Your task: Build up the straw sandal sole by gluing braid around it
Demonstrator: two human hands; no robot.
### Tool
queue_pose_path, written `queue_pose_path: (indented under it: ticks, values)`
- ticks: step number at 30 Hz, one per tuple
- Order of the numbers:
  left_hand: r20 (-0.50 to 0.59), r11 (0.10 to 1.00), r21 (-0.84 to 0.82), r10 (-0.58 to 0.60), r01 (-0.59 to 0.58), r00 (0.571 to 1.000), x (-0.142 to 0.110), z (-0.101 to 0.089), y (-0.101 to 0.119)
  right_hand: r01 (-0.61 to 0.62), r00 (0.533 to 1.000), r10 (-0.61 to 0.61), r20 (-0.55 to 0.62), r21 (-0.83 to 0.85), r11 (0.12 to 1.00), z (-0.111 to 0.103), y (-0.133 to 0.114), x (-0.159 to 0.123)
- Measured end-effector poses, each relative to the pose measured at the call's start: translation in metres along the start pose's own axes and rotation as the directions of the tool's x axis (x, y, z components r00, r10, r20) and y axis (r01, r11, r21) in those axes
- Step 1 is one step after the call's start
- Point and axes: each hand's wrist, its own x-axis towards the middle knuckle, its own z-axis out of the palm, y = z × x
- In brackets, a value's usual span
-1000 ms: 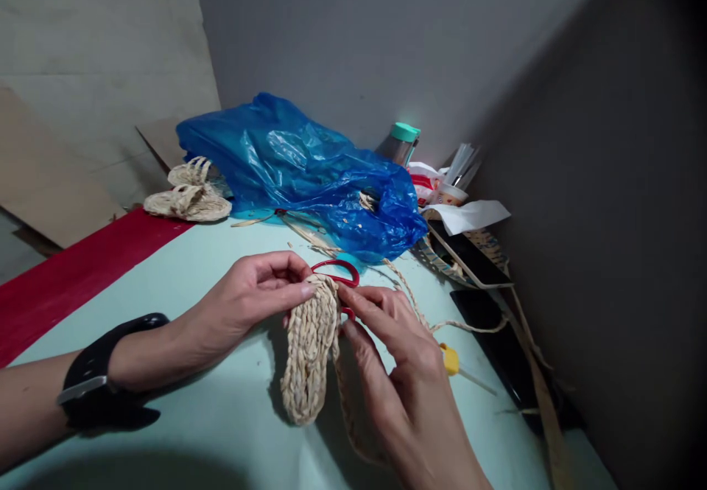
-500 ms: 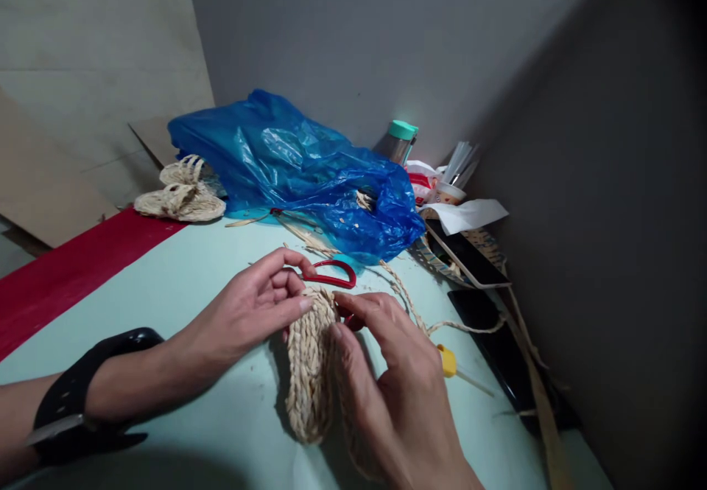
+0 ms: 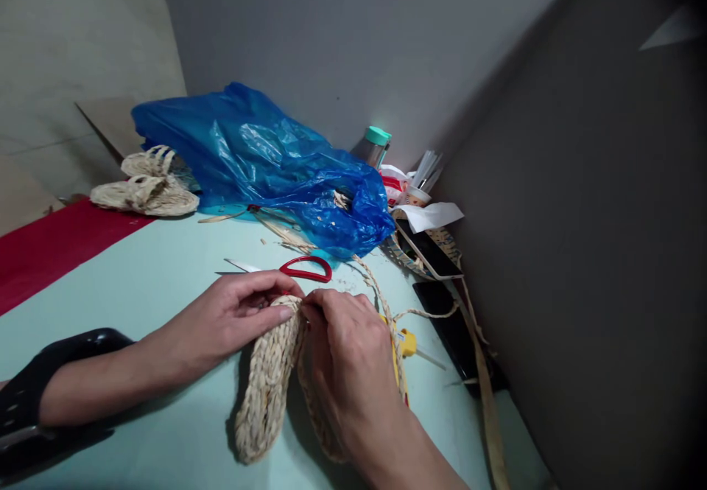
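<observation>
A braided straw sole (image 3: 268, 394), long and narrow, stands tilted above the tabletop. My left hand (image 3: 248, 309) grips its far end, thumb on top and fingers behind. At the right edge of that same end, my right hand (image 3: 353, 350) pinches with thumb and index finger; the exact bit between the fingertips is hidden. Another length of straw braid (image 3: 319, 424) loops down beside the sole, partly covered by my right hand. Red-handled scissors (image 3: 312, 269) lie just beyond my left fingers.
Behind lies a blue plastic bag (image 3: 265, 151), with woven straw slippers (image 3: 149, 191) to its left. On the right are a yellow-handled tool (image 3: 409, 343), a thin straw cord (image 3: 425, 313), a phone (image 3: 431, 250), a black flat object (image 3: 450, 328) and a green-lidded bottle (image 3: 374, 144).
My right fingers have closed in on the sole's far end, where they were looser before. My left index finger has come off the scissors handle. The sole tilts more; the view has shifted right.
</observation>
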Motion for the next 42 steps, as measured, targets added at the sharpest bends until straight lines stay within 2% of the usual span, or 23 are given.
queue_pose_path:
  ticks: [3, 5, 6, 8, 10, 12, 17, 21, 24, 27, 30, 34, 37, 39, 42]
  values:
    - [0.029, 0.998, -0.011, -0.06, 0.061, 0.998, 0.003, -0.003, -0.002, 0.017, 0.997, -0.016, -0.069, 0.008, 1.0, -0.014, 0.009, 0.006]
    - [0.042, 0.99, -0.059, -0.124, 0.126, 0.991, 0.005, -0.005, -0.005, -0.027, 0.987, 0.03, -0.16, 0.021, 0.999, -0.031, 0.018, 0.012]
    - [0.046, 0.984, -0.087, -0.153, 0.156, 0.987, 0.005, -0.006, -0.006, -0.078, 0.974, 0.084, -0.209, 0.037, 0.996, -0.04, 0.024, 0.014]
    - [0.052, 0.972, -0.13, -0.19, 0.195, 0.98, 0.006, -0.008, -0.006, -0.224, 0.915, 0.254, -0.313, 0.131, 0.966, -0.053, 0.034, 0.018]
    - [0.064, 0.967, -0.147, -0.199, 0.206, 0.978, 0.005, -0.008, -0.005, -0.277, 0.881, 0.333, -0.337, 0.204, 0.939, -0.058, 0.041, 0.021]
    - [0.068, 0.969, -0.15, -0.189, 0.198, 0.98, 0.002, -0.008, -0.002, -0.275, 0.896, 0.331, -0.295, 0.215, 0.937, -0.055, 0.044, 0.023]
    - [0.014, 0.972, -0.199, -0.128, 0.128, 0.992, -0.003, -0.008, 0.008, -0.246, 0.96, 0.261, -0.1, 0.142, 0.959, -0.037, 0.038, 0.035]
    - [-0.058, 0.963, -0.265, -0.073, 0.055, 0.996, -0.005, -0.011, 0.011, -0.219, 0.972, 0.218, 0.083, 0.007, 0.976, -0.032, 0.036, 0.048]
    - [-0.076, 0.953, -0.3, -0.059, 0.033, 0.995, -0.006, -0.011, 0.012, -0.121, 0.945, 0.156, 0.289, -0.137, 0.983, -0.027, 0.032, 0.06]
    - [-0.097, 0.95, -0.312, -0.048, 0.016, 0.994, -0.007, -0.011, 0.013, 0.042, 0.876, 0.088, 0.475, -0.256, 0.966, -0.019, 0.022, 0.071]
    - [-0.107, 0.945, -0.327, -0.065, 0.027, 0.992, -0.009, -0.012, 0.015, 0.168, 0.807, 0.064, 0.587, -0.332, 0.928, -0.009, 0.01, 0.081]
    - [-0.13, 0.94, -0.34, -0.056, 0.009, 0.99, -0.011, -0.013, 0.014, 0.254, 0.759, 0.083, 0.646, -0.411, 0.875, -0.002, 0.002, 0.091]
    - [-0.137, 0.936, -0.352, -0.03, -0.02, 0.99, -0.012, -0.013, 0.014, 0.27, 0.747, 0.084, 0.659, -0.417, 0.868, 0.003, 0.004, 0.096]
    - [-0.152, 0.94, -0.337, -0.004, -0.048, 0.988, -0.013, -0.013, 0.015, 0.254, 0.765, 0.076, 0.64, -0.408, 0.877, 0.007, 0.006, 0.1]
    - [-0.179, 0.948, -0.302, 0.05, -0.103, 0.983, -0.016, -0.013, 0.017, 0.2, 0.833, 0.048, 0.551, -0.38, 0.903, 0.012, 0.008, 0.106]
